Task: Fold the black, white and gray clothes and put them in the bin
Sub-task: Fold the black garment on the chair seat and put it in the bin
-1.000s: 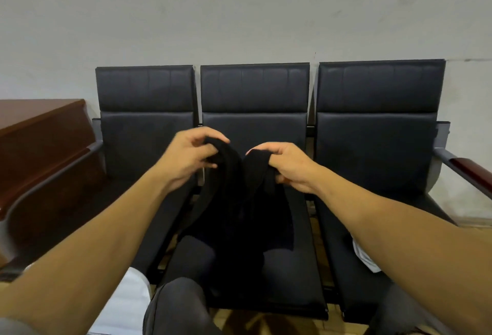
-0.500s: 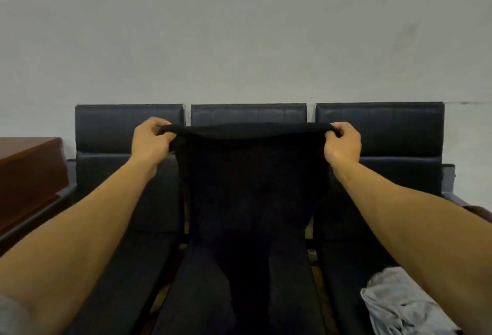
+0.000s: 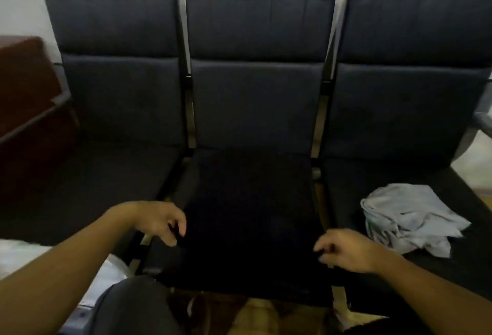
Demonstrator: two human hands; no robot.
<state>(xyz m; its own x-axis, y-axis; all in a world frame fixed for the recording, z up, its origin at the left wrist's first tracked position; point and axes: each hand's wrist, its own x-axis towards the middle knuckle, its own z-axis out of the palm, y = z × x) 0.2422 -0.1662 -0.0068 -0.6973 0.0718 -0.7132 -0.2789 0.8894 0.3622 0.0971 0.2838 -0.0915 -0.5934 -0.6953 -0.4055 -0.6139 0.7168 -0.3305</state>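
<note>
Now black garment (image 3: 250,217) spread flat on middle seat (image 3: 255,110), ready for folding. Left hand (image 3: 157,221) and right hand (image 3: 346,250) pinch its side edges. Gray garment (image 3: 407,218) crumpled right of seat, waiting.

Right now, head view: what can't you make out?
- Black garment: spread on the middle seat, black on black, so its edges and folds are lost.
- Left hand and right hand: motion blur; whether the fingers pinch the cloth is unclear.
- Gray clothes: crumpled on the right seat, type unreadable.
- White item: cut off by the left edge and the forearm.
- Bin: not in view.
</note>
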